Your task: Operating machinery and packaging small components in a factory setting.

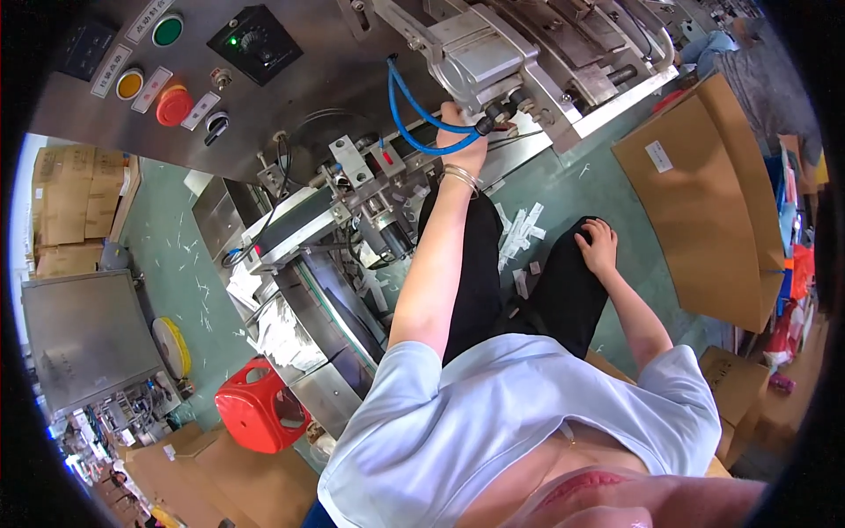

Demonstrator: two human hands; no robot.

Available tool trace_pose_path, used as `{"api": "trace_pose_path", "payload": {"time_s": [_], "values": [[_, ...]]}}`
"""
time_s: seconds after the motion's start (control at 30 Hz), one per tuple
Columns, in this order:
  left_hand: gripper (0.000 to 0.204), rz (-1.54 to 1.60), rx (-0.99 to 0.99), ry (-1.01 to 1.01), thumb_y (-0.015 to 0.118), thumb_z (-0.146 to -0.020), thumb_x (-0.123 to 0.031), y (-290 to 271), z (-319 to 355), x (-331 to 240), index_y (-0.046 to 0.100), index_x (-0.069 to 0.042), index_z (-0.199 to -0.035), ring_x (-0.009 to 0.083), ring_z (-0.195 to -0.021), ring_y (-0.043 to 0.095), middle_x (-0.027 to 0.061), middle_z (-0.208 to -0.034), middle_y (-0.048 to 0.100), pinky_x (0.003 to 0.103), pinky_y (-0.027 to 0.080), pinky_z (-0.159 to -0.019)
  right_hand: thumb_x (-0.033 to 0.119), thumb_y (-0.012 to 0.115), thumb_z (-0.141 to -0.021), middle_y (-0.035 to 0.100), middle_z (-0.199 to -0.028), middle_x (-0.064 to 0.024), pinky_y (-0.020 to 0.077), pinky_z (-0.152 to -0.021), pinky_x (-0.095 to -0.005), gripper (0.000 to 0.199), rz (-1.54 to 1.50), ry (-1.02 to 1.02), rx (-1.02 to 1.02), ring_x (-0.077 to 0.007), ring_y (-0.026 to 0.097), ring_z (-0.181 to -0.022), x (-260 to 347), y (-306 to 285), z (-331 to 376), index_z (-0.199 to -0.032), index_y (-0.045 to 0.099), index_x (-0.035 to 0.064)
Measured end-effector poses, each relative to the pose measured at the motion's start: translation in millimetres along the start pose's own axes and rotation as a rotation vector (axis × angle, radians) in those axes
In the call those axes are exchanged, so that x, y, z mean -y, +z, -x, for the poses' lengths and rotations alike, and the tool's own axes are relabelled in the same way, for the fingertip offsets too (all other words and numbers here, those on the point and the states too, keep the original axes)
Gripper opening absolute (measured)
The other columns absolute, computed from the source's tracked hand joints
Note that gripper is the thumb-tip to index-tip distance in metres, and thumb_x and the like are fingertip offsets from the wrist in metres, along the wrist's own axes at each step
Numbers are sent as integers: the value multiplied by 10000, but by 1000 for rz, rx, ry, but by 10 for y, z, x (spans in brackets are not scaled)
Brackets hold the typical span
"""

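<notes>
My left hand (461,145) reaches up to a metal machine head (482,55), under its edge and beside a looped blue air hose (414,125). Bangles circle that wrist. The fingers are mostly hidden by the hose and the machine parts, so what they touch or hold does not show. My right hand (600,248) lies on my knee, fingers loosely spread, with nothing in it. Left of my left forearm sits a small mechanism with metal blocks (350,163) and a cylinder, mounted over a narrow conveyor track (299,231).
A steel control panel with a green button (167,31), a red knob (174,106) and a dial box (255,46) stands upper left. White paper strips (523,231) litter the green floor. A large cardboard box (704,198) is on the right; a red stool (255,407) stands lower left.
</notes>
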State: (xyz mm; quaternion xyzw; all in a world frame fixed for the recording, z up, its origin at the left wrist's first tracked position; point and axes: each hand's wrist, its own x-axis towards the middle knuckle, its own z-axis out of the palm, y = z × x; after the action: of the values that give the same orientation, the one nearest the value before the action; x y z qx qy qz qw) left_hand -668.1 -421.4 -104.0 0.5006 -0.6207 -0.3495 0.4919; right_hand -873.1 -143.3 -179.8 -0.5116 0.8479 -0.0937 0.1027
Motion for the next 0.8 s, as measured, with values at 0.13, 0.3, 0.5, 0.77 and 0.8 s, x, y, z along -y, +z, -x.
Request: {"api": "trace_pose_path", "payload": {"time_s": [0.13, 0.3, 0.5, 0.77, 0.8], "values": [[193, -107, 86, 6, 601, -730, -100, -6, 3, 11, 512, 3, -867, 418, -783, 559, 227, -779, 571, 440, 452, -664, 288, 600, -787, 538, -1180, -48, 256, -1006, -448, 302, -5, 7, 4, -224, 391, -1211, -4, 7, 1, -998, 598, 71], [133, -303, 153, 225, 573, -732, -51, -83, -78, 37, 585, 3, -853, 363, -714, 582, 194, -771, 610, 378, 467, -638, 277, 602, -785, 539, -1178, -49, 252, -1001, -434, 287, -8, -6, -6, -230, 386, -1214, -16, -5, -7, -982, 598, 68], [107, 0, -90, 142, 587, -765, -60, -358, 316, -69, 598, 1, -852, 314, -768, 613, 169, -822, 630, 362, 482, -683, 267, 627, -780, 570, -1118, -61, 328, -965, -403, 298, 77, -73, -17, -226, 469, -1137, 3, 36, -11, -994, 602, 62], [229, 1245, 377, -778, 534, -854, -83, -723, 933, -348, 528, 47, -1042, 268, -881, 622, 170, -950, 621, 343, 512, -768, 180, 607, -850, 595, -1036, -76, 434, -802, -244, 358, -1308, -34, 432, -117, 550, -923, 1629, -668, -370, -1143, 533, -12], [229, 1247, 378, -785, 534, -854, -83, -725, 936, -368, 528, 47, -1042, 268, -881, 622, 170, -950, 621, 343, 512, -768, 171, 612, -844, 587, -1042, -74, 427, -810, -238, 380, -1423, -12, 492, -114, 539, -943, 1833, -818, -390, -1165, 519, -10]]}}
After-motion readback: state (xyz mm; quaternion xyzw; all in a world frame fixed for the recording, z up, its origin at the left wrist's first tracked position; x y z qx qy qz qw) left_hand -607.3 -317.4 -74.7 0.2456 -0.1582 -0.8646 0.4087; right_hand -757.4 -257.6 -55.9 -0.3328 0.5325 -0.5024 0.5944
